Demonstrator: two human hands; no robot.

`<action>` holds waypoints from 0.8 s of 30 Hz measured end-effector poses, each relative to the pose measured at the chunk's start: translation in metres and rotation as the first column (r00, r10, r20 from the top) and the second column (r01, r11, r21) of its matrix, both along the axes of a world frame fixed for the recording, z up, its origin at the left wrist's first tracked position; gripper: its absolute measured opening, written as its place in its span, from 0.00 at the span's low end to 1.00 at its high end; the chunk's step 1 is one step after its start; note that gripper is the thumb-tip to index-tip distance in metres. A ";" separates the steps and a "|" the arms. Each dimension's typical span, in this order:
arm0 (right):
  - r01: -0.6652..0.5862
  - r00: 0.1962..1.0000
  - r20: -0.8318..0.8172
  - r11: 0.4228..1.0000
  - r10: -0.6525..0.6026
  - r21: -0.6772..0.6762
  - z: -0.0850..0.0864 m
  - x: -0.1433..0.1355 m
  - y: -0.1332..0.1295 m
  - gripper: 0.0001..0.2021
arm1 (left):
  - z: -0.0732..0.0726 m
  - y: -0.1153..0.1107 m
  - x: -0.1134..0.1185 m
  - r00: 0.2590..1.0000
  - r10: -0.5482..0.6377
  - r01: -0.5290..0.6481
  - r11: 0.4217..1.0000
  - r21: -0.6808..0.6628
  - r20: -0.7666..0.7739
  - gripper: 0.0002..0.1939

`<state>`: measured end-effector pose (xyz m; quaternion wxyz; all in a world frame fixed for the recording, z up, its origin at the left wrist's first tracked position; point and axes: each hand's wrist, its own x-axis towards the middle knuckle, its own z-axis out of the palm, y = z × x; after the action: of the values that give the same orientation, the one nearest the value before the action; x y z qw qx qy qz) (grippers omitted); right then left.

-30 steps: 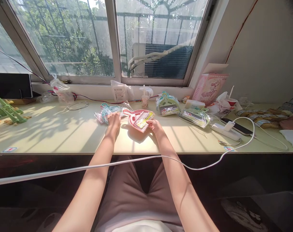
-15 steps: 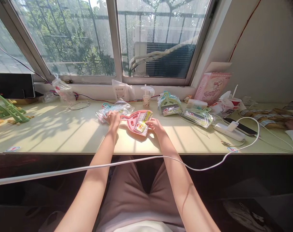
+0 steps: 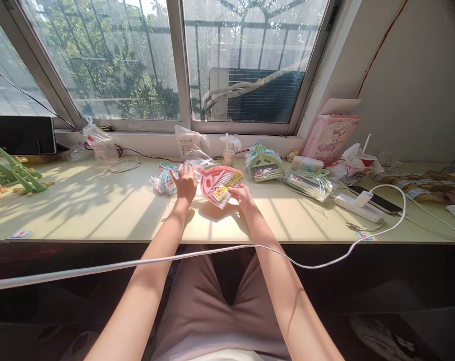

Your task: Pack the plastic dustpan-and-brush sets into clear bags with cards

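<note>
i had my right hand [image 3: 242, 194] gripping the pink dustpan set [image 3: 219, 183] at its near edge, tilted just above the desk [image 3: 99, 210]. my left hand [image 3: 185, 181] lay spread flat on the teal packaged set [image 3: 166, 179] beside it.

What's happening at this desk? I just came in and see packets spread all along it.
A seated person is handling a pink plastic mini dustpan-and-brush set at the pale yellow desk under the window. The right hand grips its near edge, and the set looks tilted up off the surface. The left hand lies spread on a clear bag of teal sets beside it. Two green bagged sets lie farther right, near a white power strip and a phone.
</note>
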<state>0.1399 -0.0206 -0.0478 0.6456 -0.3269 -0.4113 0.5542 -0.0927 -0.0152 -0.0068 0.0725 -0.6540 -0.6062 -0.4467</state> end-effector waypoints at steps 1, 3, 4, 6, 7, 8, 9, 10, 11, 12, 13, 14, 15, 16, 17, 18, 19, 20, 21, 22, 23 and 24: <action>-0.016 1.000 0.026 0.999 0.017 -0.036 0.001 0.001 0.001 0.17 | -0.002 0.001 0.000 0.999 -0.007 0.008 1.000 0.026 -0.032 0.31; -0.018 0.998 0.054 0.998 0.022 -0.068 0.003 0.002 0.002 0.17 | -0.005 0.004 0.003 0.994 -0.045 0.051 0.997 0.052 -0.098 0.31; -0.005 0.999 0.051 0.998 0.008 -0.058 0.005 0.001 0.002 0.18 | -0.006 0.004 0.005 0.988 -0.075 0.082 0.995 0.049 -0.136 0.31; 0.026 0.999 0.034 0.998 -0.025 -0.051 0.007 -0.001 0.000 0.18 | -0.007 0.003 0.010 0.967 -0.137 0.145 0.989 0.023 -0.213 0.31; 0.040 0.999 0.028 0.997 -0.038 -0.064 0.008 -0.002 -0.001 0.18 | -0.007 0.002 0.014 0.955 -0.166 0.174 0.985 0.010 -0.247 0.30; 0.051 0.998 0.027 0.995 -0.049 -0.089 0.010 -0.003 -0.002 0.17 | -0.006 0.001 0.017 0.942 -0.191 0.199 0.980 0.000 -0.277 0.30; 0.061 0.998 0.028 0.991 -0.058 -0.120 0.012 -0.004 -0.003 0.17 | -0.005 0.000 0.020 0.931 -0.210 0.219 0.976 -0.003 -0.300 0.30; 0.067 0.997 0.032 0.987 -0.063 -0.146 0.013 -0.005 -0.003 0.17 | -0.004 -0.002 0.022 0.923 -0.220 0.232 0.973 0.001 -0.316 0.30; 0.067 0.997 0.035 0.985 -0.063 -0.160 0.015 -0.005 -0.004 0.17 | -0.003 -0.003 0.024 0.919 -0.222 0.239 0.971 0.011 -0.326 0.30; 0.062 0.998 0.035 0.985 -0.057 -0.164 0.016 -0.005 -0.004 0.18 | -0.002 -0.005 0.025 0.921 -0.215 0.236 0.971 0.025 -0.326 0.30; 0.059 0.998 0.031 0.986 -0.055 -0.158 0.017 -0.005 -0.004 0.18 | 0.000 -0.006 0.025 0.928 -0.201 0.225 0.974 0.041 -0.314 0.30; 0.058 0.998 0.023 0.988 -0.055 -0.144 0.018 -0.005 -0.004 0.18 | 0.001 -0.007 0.025 0.939 -0.183 0.207 0.977 0.054 -0.292 0.31; 0.059 0.998 0.012 0.990 -0.058 -0.127 0.018 -0.005 -0.004 0.18 | 0.003 -0.008 0.025 0.951 -0.166 0.188 0.980 0.062 -0.262 0.31; 0.060 0.998 0.000 0.992 -0.060 -0.109 0.019 -0.005 -0.004 0.18 | 0.004 -0.008 0.024 0.961 -0.157 0.175 0.982 0.063 -0.228 0.32; 0.058 0.998 -0.011 0.994 -0.059 -0.094 0.019 -0.005 -0.005 0.18 | 0.005 -0.009 0.024 0.967 -0.162 0.176 0.983 0.057 -0.195 0.32; 0.050 0.999 -0.016 0.996 -0.051 -0.079 0.019 -0.006 -0.005 0.18 | 0.006 -0.009 0.024 0.969 -0.182 0.191 0.981 0.044 -0.166 0.32; 0.038 0.999 -0.017 0.997 -0.039 -0.065 0.019 -0.006 -0.006 0.18 | 0.007 -0.009 0.024 0.965 -0.216 0.222 0.975 0.027 -0.147 0.31; 0.029 0.999 -0.013 0.998 -0.030 -0.055 0.019 -0.007 -0.006 0.17 | 0.008 -0.010 0.024 0.956 -0.260 0.263 0.965 0.007 -0.139 0.30; 0.024 1.000 -0.007 0.998 -0.024 -0.050 0.019 -0.008 -0.007 0.17 | 0.008 -0.011 0.025 0.941 -0.308 0.309 0.951 -0.013 -0.139 0.29; 0.026 1.000 -0.001 0.998 -0.026 -0.050 0.019 -0.009 -0.008 0.17 | 0.008 -0.012 0.026 0.924 -0.354 0.353 0.935 -0.032 -0.143 0.29; 0.033 0.999 0.003 0.998 -0.033 -0.052 0.020 -0.010 -0.008 0.16 | 0.009 -0.014 0.027 0.907 -0.395 0.392 0.919 -0.047 -0.149 0.28; 0.045 0.999 0.000 0.997 -0.045 -0.058 0.020 -0.010 -0.009 0.16 | 0.009 -0.016 0.029 0.891 -0.427 0.424 0.904 -0.056 -0.153 0.27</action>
<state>0.1295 -0.0295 -0.0280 0.6485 -0.3542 -0.3870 0.5515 -0.0640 -0.0316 0.0017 0.0152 -0.8055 -0.4451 -0.3909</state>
